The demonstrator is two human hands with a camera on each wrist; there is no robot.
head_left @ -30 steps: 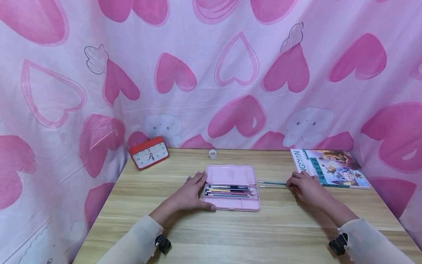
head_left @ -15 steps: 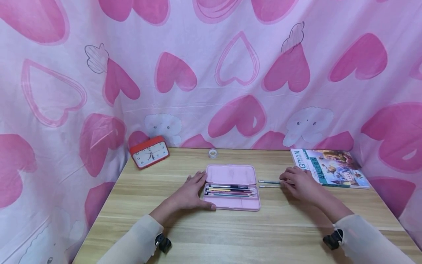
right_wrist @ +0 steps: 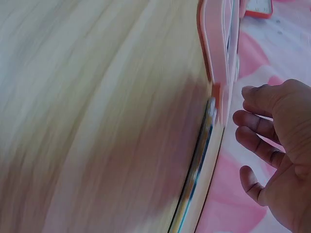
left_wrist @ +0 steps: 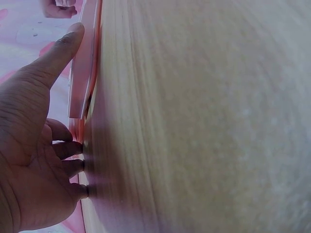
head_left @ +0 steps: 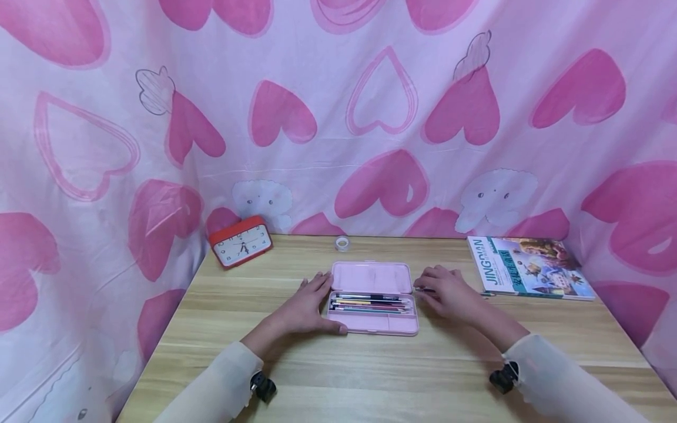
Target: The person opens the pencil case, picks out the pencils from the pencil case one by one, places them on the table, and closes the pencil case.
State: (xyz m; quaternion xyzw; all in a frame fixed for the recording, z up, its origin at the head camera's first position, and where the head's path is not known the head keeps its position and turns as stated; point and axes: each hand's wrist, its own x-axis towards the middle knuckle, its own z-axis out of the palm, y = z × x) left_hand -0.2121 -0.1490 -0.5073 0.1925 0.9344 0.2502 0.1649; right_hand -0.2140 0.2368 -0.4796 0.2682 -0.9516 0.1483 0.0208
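Observation:
A pink pencil case (head_left: pixel 402 324) lies unfolded on the table with several pens and pencils (head_left: pixel 370 302) in its rear compartment. My left hand (head_left: pixel 301 308) spans its left end, thumb against the front edge and outstretched fingers beside the lid. In the left wrist view the thumb (left_wrist: pixel 60 53) touches the case wall. My right hand (head_left: pixel 449 294) is just right of the case, over loose pencils (right_wrist: pixel 194 165) lying on the table. The right wrist view shows its loosely bent fingers (right_wrist: pixel 257 138) apart from those pencils. In the head view the hand hides most of them.
A red alarm clock (head_left: pixel 240 242) stands at the back left. Behind the case sits a small roll of tape (head_left: pixel 342 243). At the back right lies a book (head_left: pixel 534 267). A pink heart-patterned curtain (head_left: pixel 296 194) borders the wooden table (head_left: pixel 370 376).
My right hand has moved left along the loose pencils, from their right part to their left ends beside the case. The left hand stays put at the case.

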